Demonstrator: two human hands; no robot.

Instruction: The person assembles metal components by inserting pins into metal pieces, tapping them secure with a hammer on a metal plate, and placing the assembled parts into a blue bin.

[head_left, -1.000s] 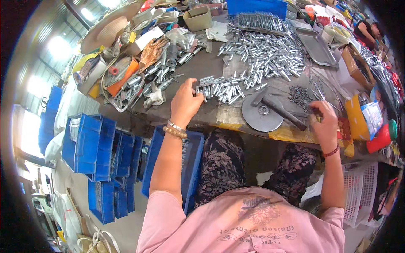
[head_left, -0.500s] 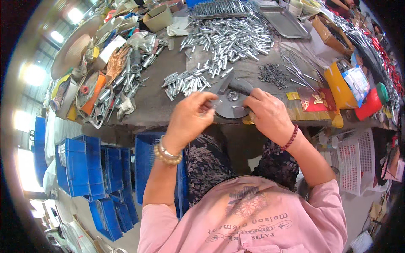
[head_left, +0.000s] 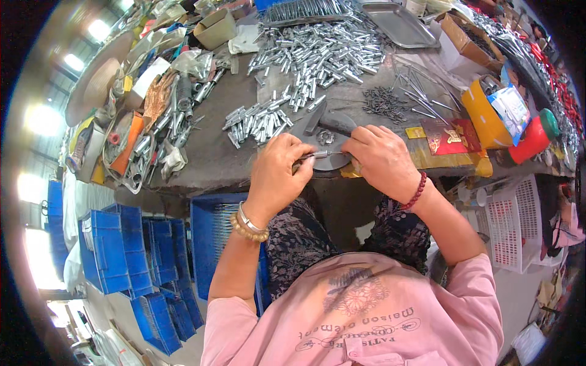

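Left grip (head_left: 278, 174) is pinching a small silver metal piece (head_left: 321, 154) between thumb and fingers, so that's your main part: up off the bench (head_left: 223, 160), right between the two hands, just over the near part of a round grey disc (head_left: 334, 164). Right grip (head_left: 381, 161) has its fingers curled in at the other end of that piece, but honestly can't tell if they're clamped on it, the fingertips are too hidden.

Hammer (head_left: 339, 123) is lying on the disc, just beyond the hands. Small pile of silver pieces (head_left: 256, 123) sits left of it, with a way bigger heap (head_left: 323, 64) behind. Off to the right you've got a cluster of little dark pins (head_left: 385, 104), some thin rods (head_left: 426, 102) next to those, then a red packet (head_left: 453, 138) near the bench edge and a red jar with a green lid (head_left: 530, 145) further right.
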